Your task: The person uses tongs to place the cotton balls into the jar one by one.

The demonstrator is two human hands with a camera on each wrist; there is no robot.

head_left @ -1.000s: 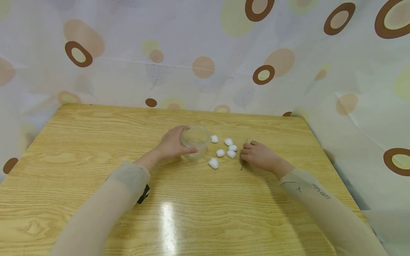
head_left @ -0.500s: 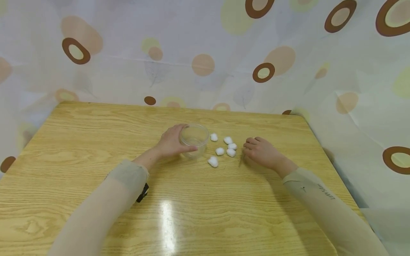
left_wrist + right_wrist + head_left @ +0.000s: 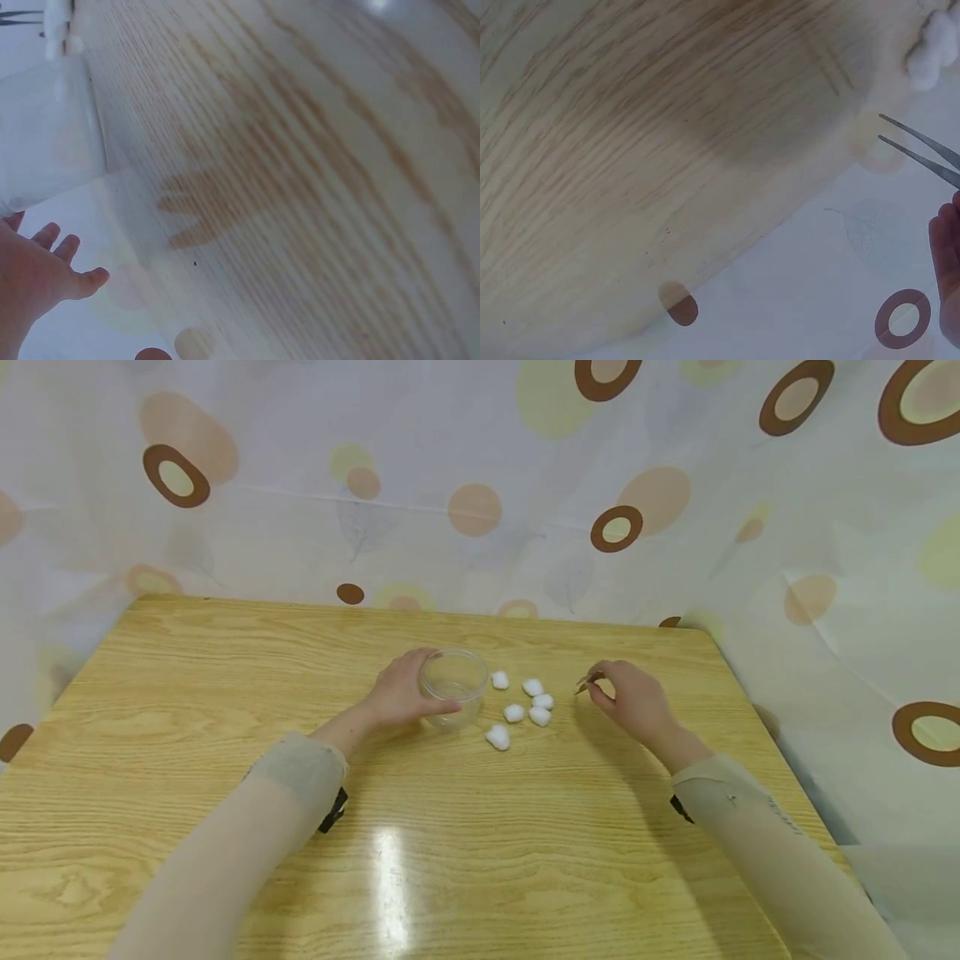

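A clear round plastic tub (image 3: 467,687) stands on the wooden table. My left hand (image 3: 397,695) holds it from the left, thumb along the near side and fingers round the far side. In the left wrist view the tub (image 3: 45,139) appears above the hand's spread fingers. My right hand (image 3: 636,700) grips metal tweezers (image 3: 582,683) over the table, right of several white cotton balls (image 3: 540,716). The right wrist view shows the tweezers' (image 3: 930,144) two tips apart, with nothing between them.
Between the tub and the right hand lie the cotton balls, one of them (image 3: 498,737) nearer the front. A patterned white sheet (image 3: 480,460) hangs behind the wooden table (image 3: 480,860) and along its right side.
My right hand has lifted and turned with the tweezers, which now point left from between thumb and fingers. My left hand keeps its hold on the tub; the cotton balls stay put.
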